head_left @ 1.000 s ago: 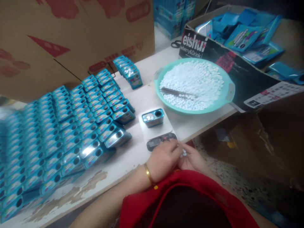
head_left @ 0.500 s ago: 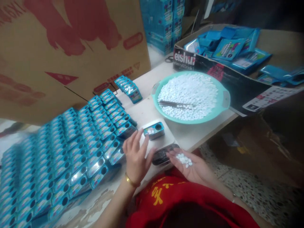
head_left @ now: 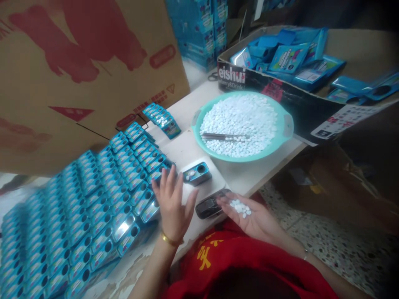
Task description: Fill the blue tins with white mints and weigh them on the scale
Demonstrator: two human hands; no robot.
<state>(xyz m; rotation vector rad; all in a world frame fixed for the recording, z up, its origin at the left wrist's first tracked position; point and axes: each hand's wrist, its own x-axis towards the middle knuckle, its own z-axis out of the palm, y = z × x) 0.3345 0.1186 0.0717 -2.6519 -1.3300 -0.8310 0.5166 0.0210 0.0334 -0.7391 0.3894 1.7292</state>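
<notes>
My left hand [head_left: 173,203], fingers spread, hovers just left of a small blue tin [head_left: 197,174] and holds nothing. That tin rests on what looks like a white scale [head_left: 218,176] with a dark front panel [head_left: 212,203]; a few white bits show at the tin's top, beside a round dark spot. My right hand [head_left: 255,218] lies palm up near the panel, cupping a small heap of white tablets [head_left: 240,207]. Beyond them, a turquoise basin [head_left: 286,114] is full of similar tablets [head_left: 243,116], with a long metal tool [head_left: 218,136] lying in it.
Rows of blue tins [head_left: 93,216] cover the left of the table, and a short row [head_left: 162,119] stands farther back. A big cardboard carton [head_left: 109,83] rises behind. On the right, a black open box [head_left: 305,112] holds blue packs [head_left: 289,58]. Blue stacks [head_left: 199,33] stand behind.
My left hand has drawn back to the left from the tin on the scale, its fingers spreading wider. My right hand still cups the tablets. The view has shifted slightly.
</notes>
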